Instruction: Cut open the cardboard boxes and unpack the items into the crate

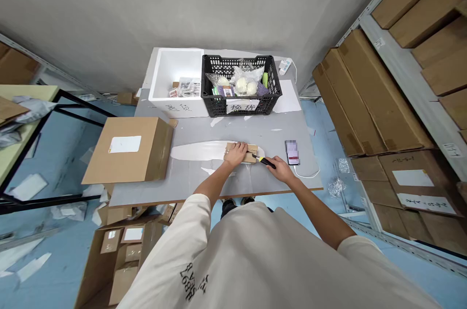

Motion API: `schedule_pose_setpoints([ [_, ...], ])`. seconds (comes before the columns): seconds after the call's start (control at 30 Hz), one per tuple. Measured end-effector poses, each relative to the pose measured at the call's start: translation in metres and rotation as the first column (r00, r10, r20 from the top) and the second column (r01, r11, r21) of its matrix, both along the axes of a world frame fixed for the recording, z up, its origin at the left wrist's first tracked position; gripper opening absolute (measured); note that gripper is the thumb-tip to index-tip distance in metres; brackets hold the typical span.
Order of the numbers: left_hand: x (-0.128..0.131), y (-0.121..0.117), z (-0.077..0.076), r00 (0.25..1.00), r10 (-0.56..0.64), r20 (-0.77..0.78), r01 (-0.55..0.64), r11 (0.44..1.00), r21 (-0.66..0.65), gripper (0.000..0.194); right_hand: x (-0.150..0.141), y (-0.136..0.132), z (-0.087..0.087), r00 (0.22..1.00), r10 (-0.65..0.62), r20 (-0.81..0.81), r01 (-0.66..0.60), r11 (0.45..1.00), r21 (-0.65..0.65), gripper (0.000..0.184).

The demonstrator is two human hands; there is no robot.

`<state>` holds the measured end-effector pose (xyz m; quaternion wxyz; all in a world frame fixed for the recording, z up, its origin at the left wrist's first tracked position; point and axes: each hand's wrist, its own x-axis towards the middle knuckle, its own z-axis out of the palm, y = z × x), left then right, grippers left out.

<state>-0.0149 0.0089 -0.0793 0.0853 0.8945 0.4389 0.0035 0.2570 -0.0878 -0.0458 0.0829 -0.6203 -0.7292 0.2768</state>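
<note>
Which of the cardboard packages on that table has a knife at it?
The small flat package under the left hand; the right hand holds the knife at it. The big, white-labelled box stands apart, untouched.

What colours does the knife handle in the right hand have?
The knife handle is black and yellow, in the head view.

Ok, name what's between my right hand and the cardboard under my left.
The head view shows a cutter, gripped in your right hand, reaching the cardboard.
</note>
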Motion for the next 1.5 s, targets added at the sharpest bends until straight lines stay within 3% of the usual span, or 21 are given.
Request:
schedule_pose_setpoints([
  [0.23,0.002,-0.002,0.001,1.0,0.017,0.002,-0.017,0.999,0.034,0.047,0.008,-0.005,0.002,0.991,-0.053,-0.123,0.058,0.997,0.044,0.047],
  [0.4,0.001,-0.005,0.006,0.998,0.029,0.06,-0.03,0.999,0.016,0.044,0.017,0.001,0.001,0.99,-0.099,-0.101,0.103,0.994,0.031,0.046],
  [0.63,0.007,0.001,0.011,0.987,0.124,0.102,-0.118,0.991,-0.063,0.034,0.017,0.007,0.001,0.996,-0.072,-0.057,0.073,0.997,0.025,0.047],
  [0.87,-0.004,0.017,0.014,0.992,0.102,0.075,-0.09,0.986,-0.143,0.032,0.02,0.009,0.001,0.998,-0.049,-0.038,0.05,0.998,0.03,0.046],
  [1.2,0.002,0.016,0.019,0.997,0.081,-0.006,-0.082,0.989,-0.122,0.023,0.023,0.013,0.004,0.999,-0.019,-0.041,0.019,1.0,0.002,0.046],
  [1.5,0.002,0.014,0.019,0.994,0.106,0.009,-0.104,0.987,-0.122,0.026,0.032,0.028,-0.011,0.993,0.084,-0.079,-0.079,0.995,0.063,0.047],
])
